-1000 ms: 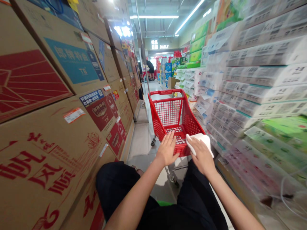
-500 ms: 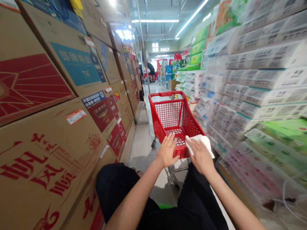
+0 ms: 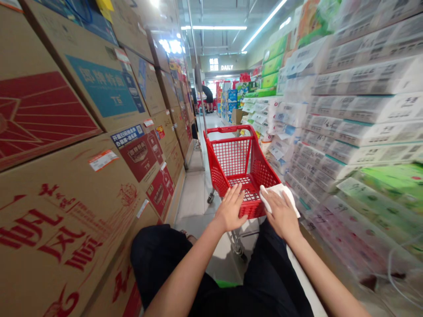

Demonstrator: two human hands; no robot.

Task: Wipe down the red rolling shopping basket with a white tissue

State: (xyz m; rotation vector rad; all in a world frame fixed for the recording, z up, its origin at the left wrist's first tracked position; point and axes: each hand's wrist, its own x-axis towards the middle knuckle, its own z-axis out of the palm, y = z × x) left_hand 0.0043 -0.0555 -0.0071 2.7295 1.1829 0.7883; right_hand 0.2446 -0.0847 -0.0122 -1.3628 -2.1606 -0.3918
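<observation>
A red plastic shopping cart stands right in front of my knees, its basket of open lattice. My left hand lies with fingers stretched out on the near left corner of the basket. With my right hand I hold a folded white cloth against the near right corner; the cloth shows beyond and to the right of the fingers. Part of the near rim is hidden under both hands.
Stacked cardboard boxes line the left side closely. Packs of paper tissues rise in piles on the right, with green packs lower down. Along the tiled floor, a person bends over far ahead.
My right hand and the cloth have slid a little to the right along the cart's near corner. My left hand has stayed almost where it was.
</observation>
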